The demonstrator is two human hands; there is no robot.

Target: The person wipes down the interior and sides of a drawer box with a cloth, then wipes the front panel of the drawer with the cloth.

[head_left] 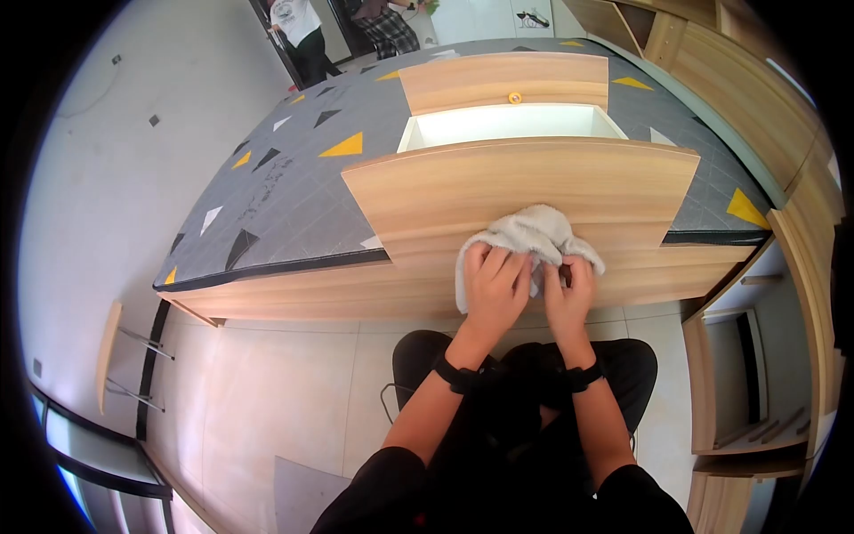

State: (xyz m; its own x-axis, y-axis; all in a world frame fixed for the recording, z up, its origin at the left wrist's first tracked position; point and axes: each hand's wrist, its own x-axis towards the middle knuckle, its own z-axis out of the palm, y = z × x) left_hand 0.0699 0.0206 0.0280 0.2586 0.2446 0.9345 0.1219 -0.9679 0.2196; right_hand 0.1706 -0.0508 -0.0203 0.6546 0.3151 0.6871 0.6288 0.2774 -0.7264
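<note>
A crumpled white cloth (534, 233) lies against the lower front of a wooden panel (525, 178). My left hand (495, 287) grips the cloth's left part, its fingers bent into the fabric. Close beside it on the right, my right hand (569, 292) has its fingers curled on the cloth's lower right edge. Behind the panel's top edge is a white drawer box (511, 123). A second wooden board (498, 78) stands behind the box, with a small round yellow item (514, 98) at its lower edge.
A grey patterned mattress (294, 196) spreads around the panels on a wooden bed frame (302, 298). Wooden shelving (703, 383) stands at the right, a stool (108, 356) at the left. Two people, one in a white top (298, 22), the other in checked clothing (391, 34), stand at the back.
</note>
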